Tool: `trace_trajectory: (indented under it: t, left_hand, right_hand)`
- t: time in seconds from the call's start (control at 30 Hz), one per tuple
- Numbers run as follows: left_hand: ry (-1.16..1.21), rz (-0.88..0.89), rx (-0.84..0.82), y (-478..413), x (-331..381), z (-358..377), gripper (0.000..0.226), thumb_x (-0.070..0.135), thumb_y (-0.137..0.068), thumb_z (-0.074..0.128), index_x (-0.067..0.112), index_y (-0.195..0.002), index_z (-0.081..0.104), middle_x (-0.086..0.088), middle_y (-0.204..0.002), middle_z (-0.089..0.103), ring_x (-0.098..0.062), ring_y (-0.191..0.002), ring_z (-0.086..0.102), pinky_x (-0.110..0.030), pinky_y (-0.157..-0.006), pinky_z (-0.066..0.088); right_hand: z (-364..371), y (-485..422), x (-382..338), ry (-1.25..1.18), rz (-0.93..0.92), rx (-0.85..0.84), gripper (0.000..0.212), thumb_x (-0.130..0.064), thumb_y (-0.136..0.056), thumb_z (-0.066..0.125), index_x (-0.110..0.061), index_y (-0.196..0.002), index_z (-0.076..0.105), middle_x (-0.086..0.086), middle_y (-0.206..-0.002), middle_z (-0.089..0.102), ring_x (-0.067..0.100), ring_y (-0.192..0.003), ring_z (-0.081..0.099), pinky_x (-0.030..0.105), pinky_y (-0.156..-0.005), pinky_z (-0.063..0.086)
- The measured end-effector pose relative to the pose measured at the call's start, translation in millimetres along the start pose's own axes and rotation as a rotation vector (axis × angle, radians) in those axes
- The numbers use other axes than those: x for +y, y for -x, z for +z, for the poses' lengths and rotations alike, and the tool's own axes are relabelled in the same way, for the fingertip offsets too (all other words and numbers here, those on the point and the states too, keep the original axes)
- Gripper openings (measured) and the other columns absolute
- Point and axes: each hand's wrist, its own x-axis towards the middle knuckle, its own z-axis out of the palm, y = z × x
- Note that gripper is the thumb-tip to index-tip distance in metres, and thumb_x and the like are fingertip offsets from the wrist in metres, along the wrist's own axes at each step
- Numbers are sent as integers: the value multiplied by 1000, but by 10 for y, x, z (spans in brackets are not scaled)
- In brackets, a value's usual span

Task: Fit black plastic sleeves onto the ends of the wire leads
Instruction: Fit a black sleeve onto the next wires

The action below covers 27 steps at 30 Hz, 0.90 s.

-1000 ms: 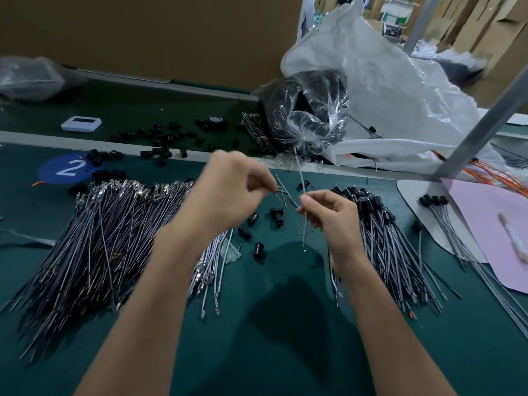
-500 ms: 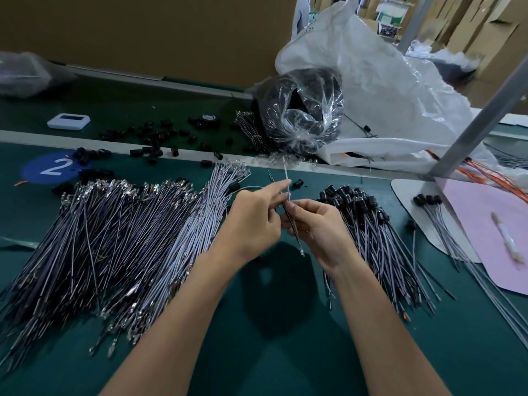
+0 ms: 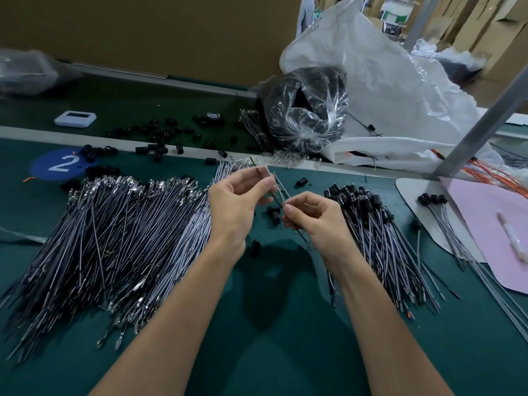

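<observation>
while left hand (image 3: pixel 237 204) and right hand (image 3: pixel 313 217) pinch the wire leads (image 3: pixel 278 191):
tips bare; hold them straight, thread a loose sleeve (image 3: pixel 301 182).

Green bench (image 3: pixel 271 352) carries wire leads (image 3: pixel 114 238), black sleeves (image 3: pixel 302 182).

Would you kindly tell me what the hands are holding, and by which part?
A few thin wire leads: the left hand pinches them near their upper end, and the right hand pinches them lower down, with the tails passing below it.
</observation>
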Motion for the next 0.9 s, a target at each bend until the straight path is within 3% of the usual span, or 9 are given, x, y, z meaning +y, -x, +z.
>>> trace_trajectory:
  t: [0.1,0.27,0.8,0.9]
  left_hand:
    - [138,-61,-25,-2,0,-33,11,9,-75,78,12,-84,76,-7,-79,75,-17,-71,72,-22,-60,55]
    - [215,-115,-22,2,-1,-38,23,17,-62,79,9,-84,77,-11,-84,76,-22,-79,74,-23,-63,57]
    - [156,-134,-19,49,-18,-15,8,6,-79,73,7,-87,74,-9,-83,76,-18,-78,74,-21,-63,56]
    - [93,-119,-41,51,-40,-12,7,7,-80,74,11,-86,76,-8,-85,76,-18,-78,72,-26,-67,58]
  right_hand:
    - [-6,0,-7,21,-2,-24,15,2,-87,67,-11,-79,68,-3,-64,70,5,-61,63,13,-62,48]
    - [-32,-3,1,67,-7,-14,13,-1,-85,70,-12,-79,71,-1,-68,71,6,-62,63,14,-63,48]
    - [4,23,-12,76,-9,-32,9,-3,-87,68,-10,-83,71,-2,-70,71,6,-66,64,15,-65,51]
    - [24,23,-14,8,-10,-24,6,-3,-88,68,-8,-86,71,2,-72,73,10,-67,68,17,-63,53]
